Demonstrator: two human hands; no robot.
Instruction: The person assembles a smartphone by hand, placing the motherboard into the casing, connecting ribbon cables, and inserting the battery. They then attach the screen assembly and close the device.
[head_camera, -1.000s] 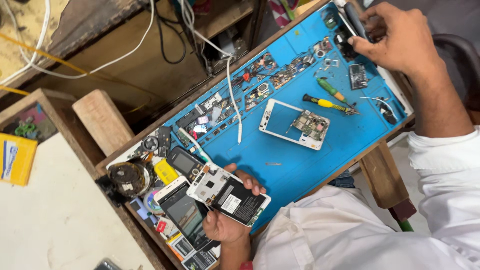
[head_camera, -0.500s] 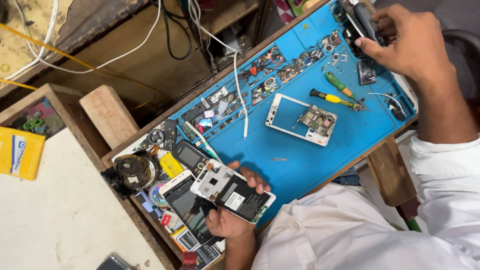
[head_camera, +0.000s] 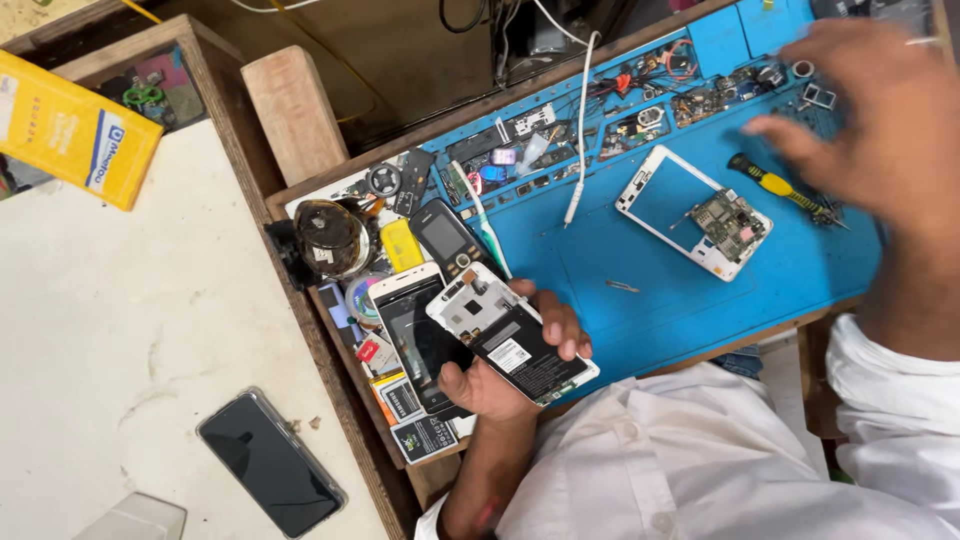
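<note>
- Opened phone (head_camera: 512, 345), back off, sits in my left hand (head_camera: 500, 375) w/ its white frame and dark battery facing up, held low over the near edge of the blue mat (head_camera: 650, 270).
- Left grip: pinching that phone, palm underneath, thumb on the left long edge, fingertips (head_camera: 560, 330) curled over the right edge. Forearm comes up from the bottom of view, wrist bent back a bit.
- Right hand (head_camera: 880, 120) is up at the far right of the mat, blurred, palm down, fingers loosely spread and pointing left. Holds nothing that I can see; arm runs down the right side into a white sleeve (head_camera: 890, 400).
- Nearest to the right fingertips: yellow-handled screwdriver (head_camera: 780, 188), lying flat on the mat, just under the hand; can't tell if touching.
- White phone frame (head_camera: 692, 212) w/ a green circuit board in one corner lies mid-mat, between both hands, apart from each.
- White cable (head_camera: 580, 130) hangs down onto the mat from above.
- Left of my held phone: another phone w/ dark screen (head_camera: 415, 335), a small black keypad phone (head_camera: 445, 238), a dark round jar (head_camera: 330, 238), all crowded on the bench (head_camera: 300, 290) edge.
- Black phone (head_camera: 270, 462) lies alone on the pale surface to the left, well apart; yellow box (head_camera: 70, 130) up top left.
</note>
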